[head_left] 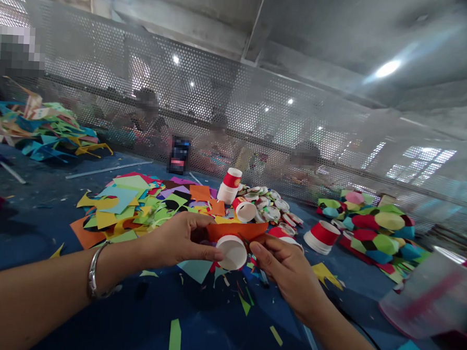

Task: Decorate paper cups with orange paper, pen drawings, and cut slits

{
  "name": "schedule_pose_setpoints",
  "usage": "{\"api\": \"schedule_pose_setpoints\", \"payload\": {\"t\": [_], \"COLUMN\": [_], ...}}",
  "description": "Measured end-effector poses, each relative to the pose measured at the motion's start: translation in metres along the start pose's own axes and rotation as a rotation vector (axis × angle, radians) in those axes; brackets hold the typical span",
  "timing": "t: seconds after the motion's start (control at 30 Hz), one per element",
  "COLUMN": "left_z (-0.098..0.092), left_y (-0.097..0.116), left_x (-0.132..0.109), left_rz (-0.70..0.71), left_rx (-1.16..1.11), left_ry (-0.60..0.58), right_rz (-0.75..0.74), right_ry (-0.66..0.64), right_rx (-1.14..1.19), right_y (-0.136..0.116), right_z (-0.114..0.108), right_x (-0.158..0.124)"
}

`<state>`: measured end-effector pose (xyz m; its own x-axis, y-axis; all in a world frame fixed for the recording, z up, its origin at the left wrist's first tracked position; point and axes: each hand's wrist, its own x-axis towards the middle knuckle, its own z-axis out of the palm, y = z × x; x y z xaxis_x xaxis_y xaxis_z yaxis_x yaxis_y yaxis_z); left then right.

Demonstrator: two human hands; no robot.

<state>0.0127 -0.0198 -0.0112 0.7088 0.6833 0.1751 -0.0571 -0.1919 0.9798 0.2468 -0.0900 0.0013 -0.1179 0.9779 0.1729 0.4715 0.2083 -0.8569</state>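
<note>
My left hand (pixel 179 240) is closed on a small white paper cup (pixel 232 252), thumb along its rim, its white bottom turned towards me. An orange paper strip (pixel 236 230) is wrapped over the cup's top. My right hand (pixel 285 266) pinches the strip's right end, fingers pressed together beside the cup. A silver bracelet (pixel 93 275) sits on my left wrist. Both hands hover just above the dark blue table (pixel 140 316).
Coloured paper scraps (pixel 138 204) lie piled behind my left hand. Red-and-white cups (pixel 323 236) and a heap of cup bottoms (pixel 271 204) sit beyond. Folded colourful paper balls (pixel 375 229) lie right. A perforated metal screen (pixel 260 119) has people behind it.
</note>
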Motion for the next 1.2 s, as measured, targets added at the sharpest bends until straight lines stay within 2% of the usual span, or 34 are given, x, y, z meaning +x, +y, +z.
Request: {"api": "schedule_pose_setpoints", "payload": {"t": [0.2,0.47,1.03,1.2], "left_z": [-0.0017,-0.0084,-0.0065,-0.0071], "left_y": [-0.0027,-0.0055,-0.0044,-0.0048], "left_x": [0.0007,0.003,0.0011,0.0013], "left_rz": [0.0,0.052,0.01,0.001], "left_rx": [0.053,0.115,0.094,0.126], "left_ry": [-0.019,0.117,0.071,0.063], "right_rz": [-0.013,0.011,-0.027,-0.051], "right_ry": [-0.003,-0.015,0.007,-0.028], "right_rx": [-0.028,0.05,-0.072,-0.09], "right_y": [-0.0005,0.0029,-0.0002,0.0008], "right_z": [-0.0018,-0.0013,-0.0017,-0.0017], "right_x": [-0.0012,0.0,-0.0003,0.0012]}}
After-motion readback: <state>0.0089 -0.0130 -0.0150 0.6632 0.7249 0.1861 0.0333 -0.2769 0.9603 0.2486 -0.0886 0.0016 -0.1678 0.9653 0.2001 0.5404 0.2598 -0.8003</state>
